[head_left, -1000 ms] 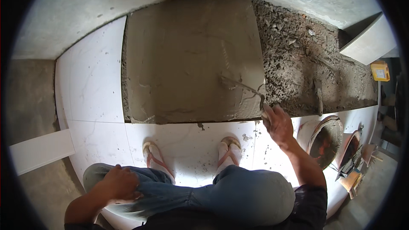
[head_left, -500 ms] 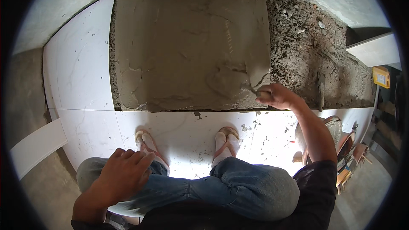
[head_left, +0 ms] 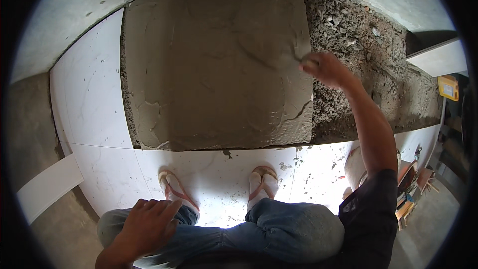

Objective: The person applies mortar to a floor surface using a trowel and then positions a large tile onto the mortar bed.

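Observation:
My right hand [head_left: 326, 68] is closed around the handle of a trowel [head_left: 295, 56], whose blade is smeared by motion. It works over the right part of a broad square layer of wet grey mortar [head_left: 209, 84], near the layer's right edge. The mortar is mostly smooth, with ridges and a crack by its lower right corner. My left hand [head_left: 149, 224] holds nothing and lies on my left knee, its fingers loosely bent and a little apart.
White marbled tiles [head_left: 89, 79] border the mortar on the left and under my feet. Rough, crumbly bedding [head_left: 343, 35] spreads to the right. A pale board [head_left: 438, 57] juts in at the far right near a yellow box [head_left: 448, 88]. Several tools [head_left: 406, 208] lie at the lower right.
My right hand has moved the trowel away from me, up along the mortar's right side. The mortar near its front right corner looks flatter. My left hand stays on the knee.

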### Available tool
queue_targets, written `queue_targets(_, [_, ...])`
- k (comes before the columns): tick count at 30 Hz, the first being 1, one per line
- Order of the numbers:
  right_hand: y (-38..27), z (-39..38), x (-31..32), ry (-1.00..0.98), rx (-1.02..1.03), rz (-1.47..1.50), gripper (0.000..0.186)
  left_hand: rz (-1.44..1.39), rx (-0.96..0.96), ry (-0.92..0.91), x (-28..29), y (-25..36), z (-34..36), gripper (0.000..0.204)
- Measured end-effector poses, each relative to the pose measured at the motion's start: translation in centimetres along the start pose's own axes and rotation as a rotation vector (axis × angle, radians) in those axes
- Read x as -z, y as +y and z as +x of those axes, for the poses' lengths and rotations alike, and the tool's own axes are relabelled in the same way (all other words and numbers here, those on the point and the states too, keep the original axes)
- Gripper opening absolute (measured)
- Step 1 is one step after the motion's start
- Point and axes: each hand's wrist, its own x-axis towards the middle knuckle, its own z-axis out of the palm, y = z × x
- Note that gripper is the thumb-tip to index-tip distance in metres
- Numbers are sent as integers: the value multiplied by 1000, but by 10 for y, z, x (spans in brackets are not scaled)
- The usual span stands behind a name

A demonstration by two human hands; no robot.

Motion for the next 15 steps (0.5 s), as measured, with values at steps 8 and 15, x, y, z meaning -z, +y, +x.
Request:
queue_targets(8, [20, 35, 10, 118, -23, 119, 47, -5, -6, -37, -1, -2, 3, 47])
queue_targets(15, [-55, 10, -15, -79, -139, 358, 50, -35, 71, -33, 11, 13, 8, 46])
